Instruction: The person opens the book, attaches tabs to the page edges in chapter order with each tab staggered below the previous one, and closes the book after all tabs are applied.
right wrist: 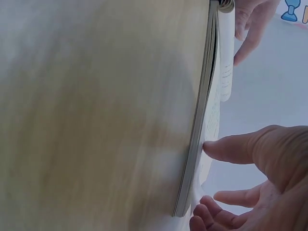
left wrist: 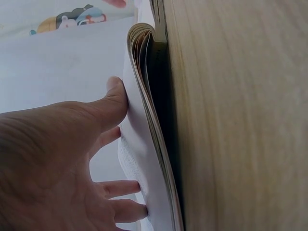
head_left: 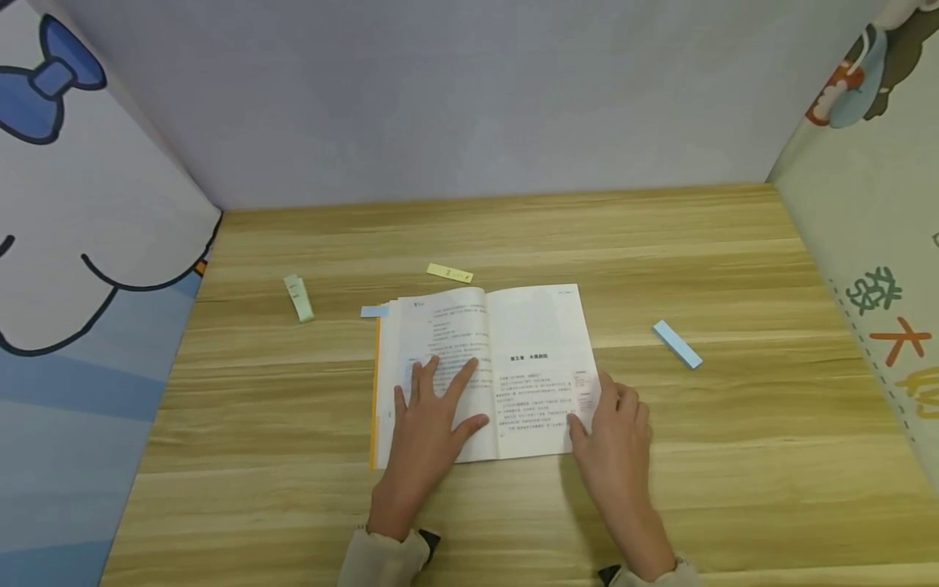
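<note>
An open book [head_left: 531, 330] with printed pages lies on the wooden table. My left hand [head_left: 429, 420] rests on its left page with fingers spread; in the left wrist view, the thumb [left wrist: 115, 98] touches that page, which bows up beside the spine. At the book's right edge, my right hand [head_left: 616, 432] holds the page margin, its thumb on the paper and its other fingers bent at the side. The right wrist view shows the right thumb [right wrist: 228, 150] against the page edge. A blue tab [head_left: 374, 311] sticks out from the book's upper left side.
A green sticky-note strip [head_left: 298, 298] lies left of the book, a yellow strip [head_left: 450, 273] just behind it, and a blue strip [head_left: 678, 344] to its right. Pale walls with cartoon prints border the wooden table [head_left: 734, 489] at the back and sides.
</note>
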Tool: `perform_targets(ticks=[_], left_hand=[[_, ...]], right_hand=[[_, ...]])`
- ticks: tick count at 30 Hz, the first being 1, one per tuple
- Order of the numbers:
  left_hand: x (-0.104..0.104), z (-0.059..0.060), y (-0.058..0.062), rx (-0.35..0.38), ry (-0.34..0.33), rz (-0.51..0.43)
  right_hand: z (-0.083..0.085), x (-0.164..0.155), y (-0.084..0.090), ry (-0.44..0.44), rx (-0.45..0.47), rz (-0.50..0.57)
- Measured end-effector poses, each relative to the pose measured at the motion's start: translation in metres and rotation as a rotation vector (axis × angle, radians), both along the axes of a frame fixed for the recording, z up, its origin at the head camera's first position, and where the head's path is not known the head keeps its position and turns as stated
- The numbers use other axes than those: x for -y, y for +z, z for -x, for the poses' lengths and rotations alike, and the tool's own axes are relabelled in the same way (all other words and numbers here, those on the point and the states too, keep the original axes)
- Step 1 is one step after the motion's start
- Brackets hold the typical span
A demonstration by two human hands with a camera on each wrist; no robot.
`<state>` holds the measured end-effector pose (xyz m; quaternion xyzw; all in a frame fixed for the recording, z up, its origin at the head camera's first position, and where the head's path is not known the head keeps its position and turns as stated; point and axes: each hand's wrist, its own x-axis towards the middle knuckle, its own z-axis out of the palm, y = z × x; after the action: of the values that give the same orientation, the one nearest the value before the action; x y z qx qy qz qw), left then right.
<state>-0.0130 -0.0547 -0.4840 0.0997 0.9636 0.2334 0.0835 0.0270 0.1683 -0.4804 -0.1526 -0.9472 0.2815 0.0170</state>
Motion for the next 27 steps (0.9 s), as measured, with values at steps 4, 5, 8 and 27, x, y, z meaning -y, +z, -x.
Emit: perform_targets(ticks=[4,5,8,27], left_hand=[[-0.0001,-0.0003,-0.0008,-0.005,-0.003,-0.007],[-0.0001,-0.0003,-0.0012,-0.005,-0.003,-0.009],[0.0001,-0.0004,-0.0030,-0.007,-0.003,-0.010],[0.0007,-0.0008,-0.0036,-0.010,-0.002,-0.029]], right_hand=[[-0.0014,0.0009,-0.0002,-0.002,-0.019,-0.011],[-0.0016,0.0008,-0.0001,-0.003,-0.014,-0.005],[-0.0026,0.0002,0.0009,-0.005,0.008,0.000],[-0.0024,0.0074,0.0025,0.025,-0.018,-0.187]])
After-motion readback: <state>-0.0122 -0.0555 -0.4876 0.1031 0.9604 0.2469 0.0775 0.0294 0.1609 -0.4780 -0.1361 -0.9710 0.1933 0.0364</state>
